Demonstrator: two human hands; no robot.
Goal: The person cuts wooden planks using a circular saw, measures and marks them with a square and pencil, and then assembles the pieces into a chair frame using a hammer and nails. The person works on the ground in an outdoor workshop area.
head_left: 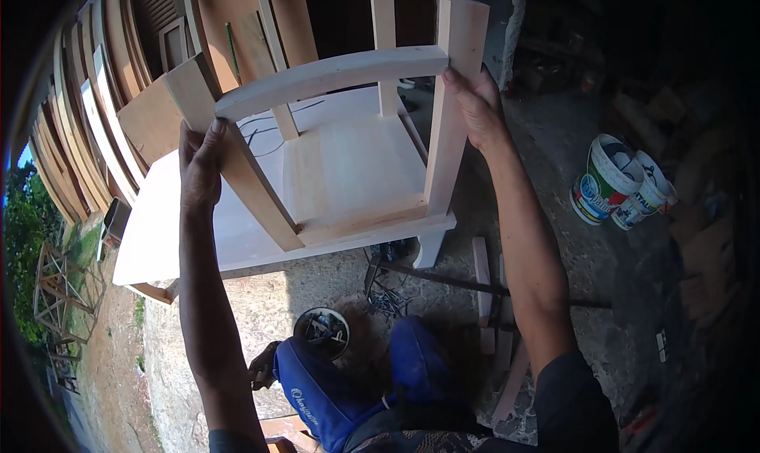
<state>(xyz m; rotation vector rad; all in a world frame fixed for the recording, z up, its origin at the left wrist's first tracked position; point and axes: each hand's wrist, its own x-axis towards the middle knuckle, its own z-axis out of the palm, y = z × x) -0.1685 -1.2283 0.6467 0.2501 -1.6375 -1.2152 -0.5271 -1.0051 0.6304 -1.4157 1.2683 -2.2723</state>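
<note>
A pale, unpainted wooden chair frame (356, 164) stands on a white-topped table with its posts pointing up. A curved rail (332, 72) spans its two near posts. My left hand (201, 164) is closed round the left post (253, 180), thumb beside the rail's end. Round the right post (447, 136) my right hand (475, 109) is closed, its thumb near the rail's other end. The fingers of both hands are partly hidden behind the wood.
The table (170, 223) extends left beneath the frame. Long boards (87, 97) lean behind it. A round container of small items (322, 332), loose nails (388, 299) and wood strips (483, 283) lie near my knees. Two buckets (606, 180) stand at right.
</note>
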